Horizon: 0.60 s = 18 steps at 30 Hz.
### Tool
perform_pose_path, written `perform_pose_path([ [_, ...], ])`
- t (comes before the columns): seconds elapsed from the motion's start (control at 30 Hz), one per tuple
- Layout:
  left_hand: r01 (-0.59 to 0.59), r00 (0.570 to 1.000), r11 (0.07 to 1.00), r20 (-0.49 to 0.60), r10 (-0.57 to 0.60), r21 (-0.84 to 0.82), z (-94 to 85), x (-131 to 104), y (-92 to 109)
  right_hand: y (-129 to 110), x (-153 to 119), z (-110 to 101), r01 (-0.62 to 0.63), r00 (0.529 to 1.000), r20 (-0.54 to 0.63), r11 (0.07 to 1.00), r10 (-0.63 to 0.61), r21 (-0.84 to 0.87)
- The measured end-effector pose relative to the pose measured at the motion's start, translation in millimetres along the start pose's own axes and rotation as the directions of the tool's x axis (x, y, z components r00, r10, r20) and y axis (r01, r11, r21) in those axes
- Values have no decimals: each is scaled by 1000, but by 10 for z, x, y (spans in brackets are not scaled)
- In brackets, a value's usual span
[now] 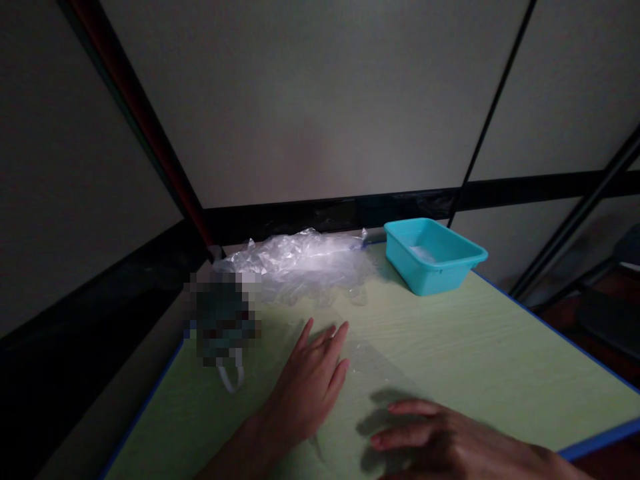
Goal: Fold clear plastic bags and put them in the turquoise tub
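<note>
My left hand (313,380) lies over a thin clear plastic sheet or bag (373,363) on the table, its fingers stretched out and a little apart. To the right and nearer to me, my right hand (440,437) hovers just above the tabletop, casting a shadow. Its fingers are loosely bent and apart, with nothing visible between them. The clear plastic is hard to make out against the pale surface, so its full outline cannot be told.
A heap of crumpled clear plastic bags (310,260) lies along the table's back edge. At the back right stands a turquoise basin (440,277) with something whitish inside. A blurred-out dark item with a white loop (231,377) is at left. The pale green table (500,360) has blue edging.
</note>
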State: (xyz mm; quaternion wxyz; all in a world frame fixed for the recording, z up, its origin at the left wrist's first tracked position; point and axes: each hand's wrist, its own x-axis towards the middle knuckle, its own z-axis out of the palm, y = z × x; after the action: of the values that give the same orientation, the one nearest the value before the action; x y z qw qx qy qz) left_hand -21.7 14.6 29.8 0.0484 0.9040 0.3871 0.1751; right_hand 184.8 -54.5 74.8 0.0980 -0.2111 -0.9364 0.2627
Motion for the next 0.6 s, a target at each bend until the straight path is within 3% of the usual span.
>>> perform_pose_path([
  [0.07,-4,1000,1000,-3,4,4,-9,-8,53,12,64,6,63,998,26,998,-63,8],
  [0.13,-11,1000,1000,-19,11,-8,-39,-26,137,81,97,-40,100,994,-43,995,-100,-15],
  [0.2,-40,999,998,-35,39,-43,-66,-57,243,225,123,-127,90,967,-236,995,-99,-47],
  [0.27,-111,993,990,-37,109,-83,-55,-96,345,431,163,-217,39,902,-428,999,-49,-32],
  [0.33,-203,979,973,-23,202,-108,14,-135,418,656,220,-276,-43,856,-516,999,23,-28],
  [0.43,-286,958,951,-43,283,-118,191,-184,447,921,300,-276,-103,847,-529,992,52,-67],
  [0.6,-378,924,913,-126,361,-156,384,-249,414,1066,275,-183,-141,905,-420,981,73,-134],
])
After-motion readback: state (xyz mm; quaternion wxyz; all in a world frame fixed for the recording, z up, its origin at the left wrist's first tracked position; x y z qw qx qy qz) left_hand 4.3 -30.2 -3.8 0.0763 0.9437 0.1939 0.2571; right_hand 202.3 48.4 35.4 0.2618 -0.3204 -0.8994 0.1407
